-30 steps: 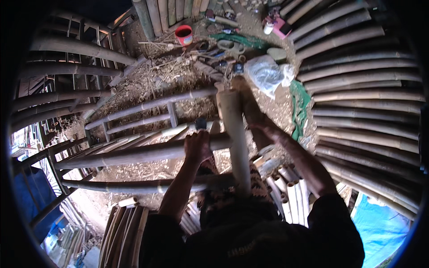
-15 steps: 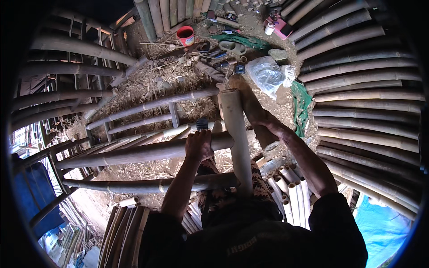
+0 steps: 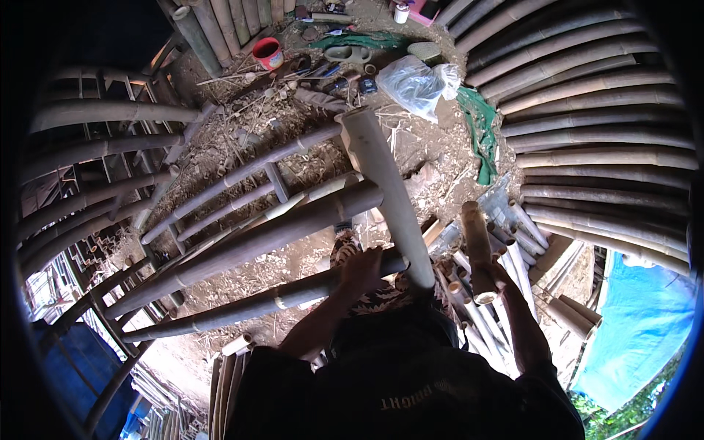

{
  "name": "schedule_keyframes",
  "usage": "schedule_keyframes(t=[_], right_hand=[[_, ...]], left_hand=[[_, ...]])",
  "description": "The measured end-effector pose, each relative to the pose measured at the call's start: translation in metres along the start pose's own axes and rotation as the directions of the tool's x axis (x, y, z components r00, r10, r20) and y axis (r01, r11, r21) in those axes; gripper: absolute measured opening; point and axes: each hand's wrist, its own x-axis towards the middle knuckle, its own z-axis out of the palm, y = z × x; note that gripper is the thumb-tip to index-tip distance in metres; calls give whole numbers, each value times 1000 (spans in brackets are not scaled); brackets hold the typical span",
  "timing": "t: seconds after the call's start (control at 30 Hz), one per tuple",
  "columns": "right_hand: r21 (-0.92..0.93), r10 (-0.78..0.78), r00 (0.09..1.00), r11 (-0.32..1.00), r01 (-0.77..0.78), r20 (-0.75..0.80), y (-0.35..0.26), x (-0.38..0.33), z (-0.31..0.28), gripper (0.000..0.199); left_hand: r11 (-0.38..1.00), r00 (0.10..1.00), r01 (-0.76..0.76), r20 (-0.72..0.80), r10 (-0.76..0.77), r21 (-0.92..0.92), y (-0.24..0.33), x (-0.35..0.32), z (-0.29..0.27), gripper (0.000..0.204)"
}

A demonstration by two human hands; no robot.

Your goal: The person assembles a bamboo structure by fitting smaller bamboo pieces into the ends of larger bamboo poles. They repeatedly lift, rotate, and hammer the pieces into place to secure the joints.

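Observation:
In front of me a bamboo frame lies at an angle, with a thick pale bamboo post (image 3: 389, 192) across the ends of its darker rails. My left hand (image 3: 361, 270) is closed round the lower bamboo rail (image 3: 242, 311), close to where that rail meets the post. Above it, the upper bamboo rail (image 3: 253, 248) also runs into the post. My right hand (image 3: 504, 287) grips a short, thick bamboo piece (image 3: 478, 236) by its near end, right of the post and apart from it. Some of my right fingers are hidden behind the piece.
Cut bamboo lengths (image 3: 477, 312) lie below the right-hand piece. Long bamboo poles (image 3: 601, 139) are stacked along the right. Farther off are a red bucket (image 3: 268, 53), a clear plastic bag (image 3: 411, 84) and green netting (image 3: 478, 132). A blue tarp (image 3: 638, 326) hangs at lower right.
My left hand has gone from the upper rail to the lower one. My right hand has carried the short bamboo piece down and right, away from the post. The view has shifted and turned.

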Motion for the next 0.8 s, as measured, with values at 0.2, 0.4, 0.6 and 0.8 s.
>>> schedule_keyframes(t=[0.2, 0.4, 0.6, 0.8], right_hand=[[-339, 9, 989, 940, 43, 149, 35, -8, 43, 56], [-280, 47, 989, 960, -6, 137, 4, -9, 49, 67], [-516, -83, 976, 838, 178, 201, 21, 17, 58, 78], [-80, 214, 969, 975, -206, 123, -29, -6, 59, 44]], left_hand=[[995, 986, 96, 142, -92, -22, 27, 8, -9, 54], [999, 999, 41, 28, -40, -14, 17, 7, 0, 60], [995, 987, 95, 132, -96, 16, 32, 11, -14, 56], [996, 992, 87, 96, -85, -15, 23, 8, -5, 56]])
